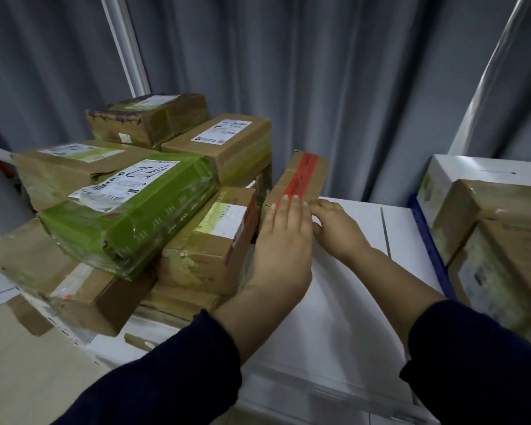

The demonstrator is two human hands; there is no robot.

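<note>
Red-taped carton (301,176) stands tilted on the white tabletop (344,302), its far end raised and its left side close against the stack of parcels. The left hand (284,237) lies flat on its near face, fingers straight, holding nothing. The right hand (334,223) touches the carton's lower near edge; whether it pinches that edge or only rests there I cannot tell. With one palm merely pressing, the carton could slide or topple sideways if lifted now, since nothing visibly curls round it. Just beside it, the labelled brown box (209,250) carries the green-wrapped parcel (129,210), which sits askew and overhangs. A pull that drags the carton along the stack could jolt that parcel loose and send it off the pile.
</note>
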